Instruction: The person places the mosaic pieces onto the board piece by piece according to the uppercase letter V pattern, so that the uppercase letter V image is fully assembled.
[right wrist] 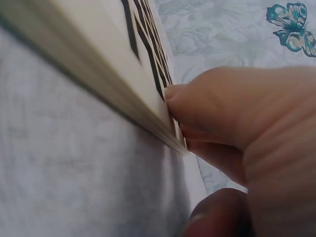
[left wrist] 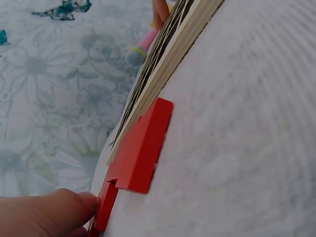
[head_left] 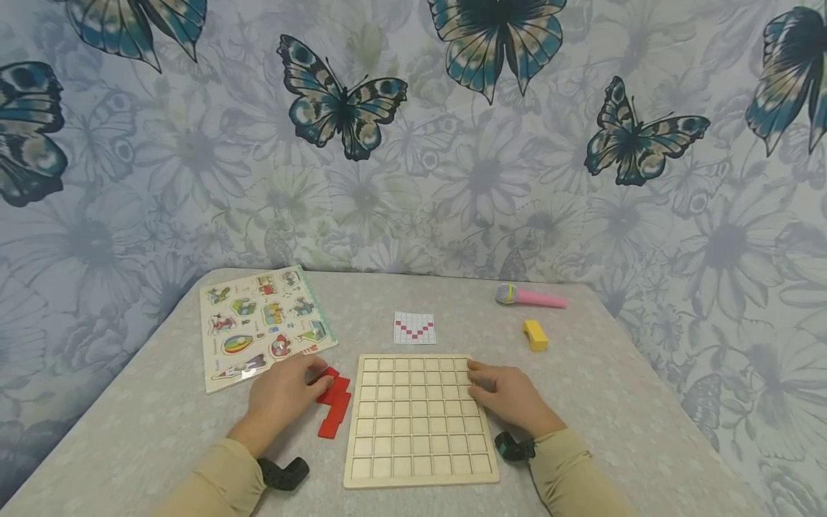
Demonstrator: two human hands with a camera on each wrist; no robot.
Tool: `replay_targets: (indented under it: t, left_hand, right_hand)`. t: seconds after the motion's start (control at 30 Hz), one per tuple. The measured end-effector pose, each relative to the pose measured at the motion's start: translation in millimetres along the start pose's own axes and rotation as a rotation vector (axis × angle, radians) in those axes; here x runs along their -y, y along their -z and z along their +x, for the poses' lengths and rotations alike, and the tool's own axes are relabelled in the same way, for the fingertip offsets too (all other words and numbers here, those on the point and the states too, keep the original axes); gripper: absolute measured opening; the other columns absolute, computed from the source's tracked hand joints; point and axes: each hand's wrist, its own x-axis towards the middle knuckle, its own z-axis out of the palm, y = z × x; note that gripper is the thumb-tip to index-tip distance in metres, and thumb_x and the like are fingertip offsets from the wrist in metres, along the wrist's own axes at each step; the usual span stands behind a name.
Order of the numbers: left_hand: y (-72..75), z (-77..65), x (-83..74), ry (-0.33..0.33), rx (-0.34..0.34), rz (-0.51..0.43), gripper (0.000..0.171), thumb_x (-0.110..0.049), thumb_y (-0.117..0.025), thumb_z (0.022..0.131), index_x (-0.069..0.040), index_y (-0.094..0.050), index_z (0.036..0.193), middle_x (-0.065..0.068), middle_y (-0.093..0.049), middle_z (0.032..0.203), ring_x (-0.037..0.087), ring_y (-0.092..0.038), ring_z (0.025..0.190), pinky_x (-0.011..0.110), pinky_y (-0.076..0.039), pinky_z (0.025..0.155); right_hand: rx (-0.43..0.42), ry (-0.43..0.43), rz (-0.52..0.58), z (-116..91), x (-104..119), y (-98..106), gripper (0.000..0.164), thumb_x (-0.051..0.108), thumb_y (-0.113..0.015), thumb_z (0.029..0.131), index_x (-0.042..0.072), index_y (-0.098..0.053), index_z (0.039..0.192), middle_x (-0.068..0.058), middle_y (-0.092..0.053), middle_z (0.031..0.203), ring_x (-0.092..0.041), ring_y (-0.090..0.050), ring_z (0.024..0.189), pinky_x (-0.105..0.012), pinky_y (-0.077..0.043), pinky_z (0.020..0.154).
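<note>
In the head view, my left hand point(head_left: 284, 391) is at several flat red tiles point(head_left: 336, 415) just left of a wooden grid board point(head_left: 423, 484). Its thumb and fingers pinch the far end of the red group; in the left wrist view, the thumb point(left wrist: 74, 207) presses one red tile point(left wrist: 106, 207). Part of that tile is hidden by the fingers. My right hand point(head_left: 517, 398) rests against the board's upper right edge with its fingertips. The right wrist view shows its thumb point(right wrist: 197, 98) touching the board point(right wrist: 98, 64).
Behind the board lies a small pattern card point(head_left: 415, 328) with pink squares. A picture puzzle board point(head_left: 258, 323) is at the back left. At the back right are a pink toy microphone point(head_left: 539, 298) and a yellow block point(head_left: 535, 335). A patterned wall point(head_left: 452, 179) borders the table.
</note>
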Motion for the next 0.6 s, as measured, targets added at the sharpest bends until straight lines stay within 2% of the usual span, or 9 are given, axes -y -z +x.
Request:
replay_targets:
  t: [0.17,0.6]
  left_hand:
    - [-2.8,1.3,-1.0,0.020,0.024,-0.020,0.016,-0.036,-0.082,0.086,-0.028,-0.078,0.100,-0.012,-0.073,0.088,0.010,-0.060,0.071,0.032,-0.043,0.056]
    - [-4.1,0.4,-0.9,0.007,-0.021,0.013,0.019,-0.034,-0.082,0.085,-0.027,-0.079,0.103,-0.009,-0.076,0.091,0.012,-0.062,0.070,0.032,-0.041,0.053]
  right_hand:
    - [0.010,0.009,-0.028,0.8,-2.3,-0.4,0.038,0.028,-0.072,0.097,0.013,-0.071,0.131,0.008,-0.059,0.147,-0.024,-0.053,0.140,-0.047,-0.043,0.113]
    - [0.007,0.014,-0.046,2.6,-0.9,-0.4,0.034,0.024,-0.071,0.098,0.011,-0.072,0.129,0.006,-0.061,0.144,-0.028,-0.054,0.138,-0.050,-0.044,0.111]
